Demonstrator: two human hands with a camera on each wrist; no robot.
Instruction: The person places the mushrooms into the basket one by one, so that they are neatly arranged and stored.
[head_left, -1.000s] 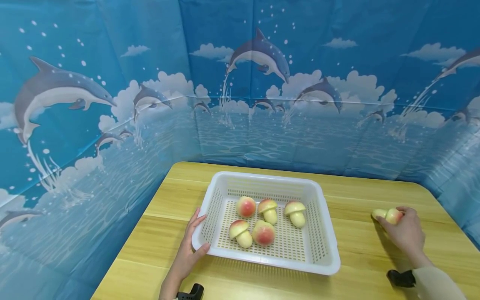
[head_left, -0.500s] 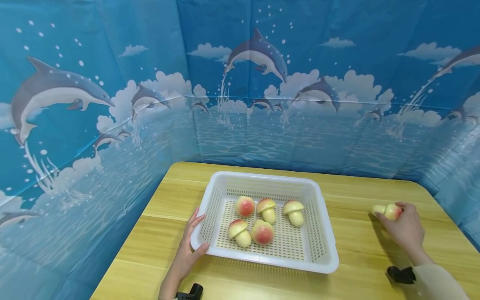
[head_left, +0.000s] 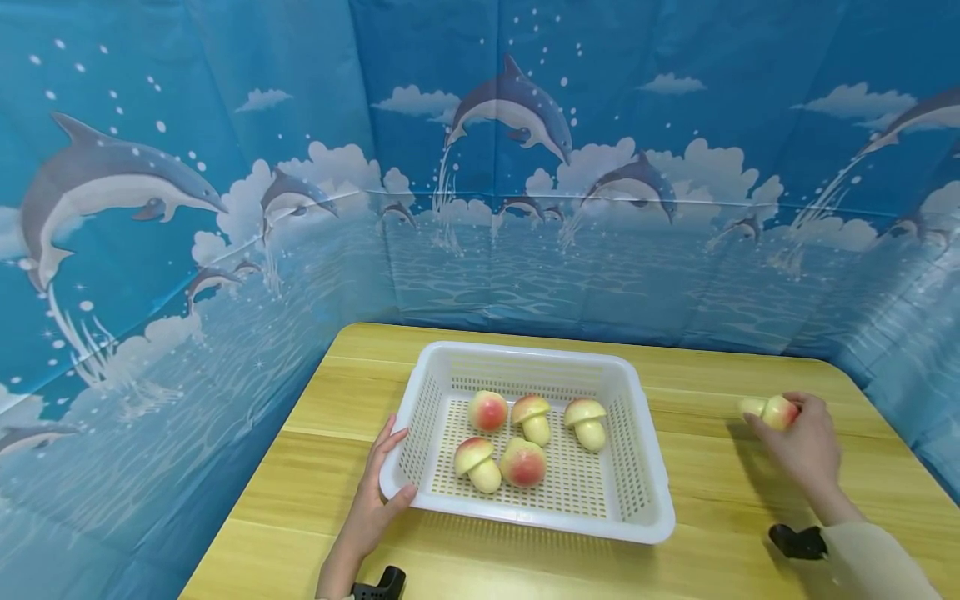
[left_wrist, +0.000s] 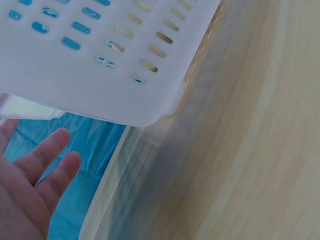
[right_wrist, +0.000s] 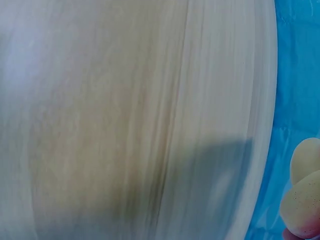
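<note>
A white perforated basket [head_left: 525, 521] stands on the table. Inside lie several yellowish mushrooms with red-blushed caps; one mushroom [head_left: 587, 425] is near the right side, and another shows only its round cap [head_left: 489, 412]. At the basket's front left corner my left hand [head_left: 372, 498] touches the rim with thumb and fingertips. Its outer fingers [left_wrist: 47, 150] spread loosely outside the wall in the left wrist view. Far right, my right hand [head_left: 806, 446] pinches a mushroom [head_left: 772, 410] by its cap, stem pointing left. Only part of that mushroom [right_wrist: 304, 200] enters the right wrist view.
The wood-grain table [head_left: 712, 492] has rounded far corners. A blue dolphin-print curtain [head_left: 480, 250] hangs behind it and along the left side. A black wrist mount [head_left: 797, 542] shows at the right sleeve.
My right hand has shifted slightly up and left in the head view with the mushroom between its fingers. My left hand keeps its place on the basket corner; the view drifts a little.
</note>
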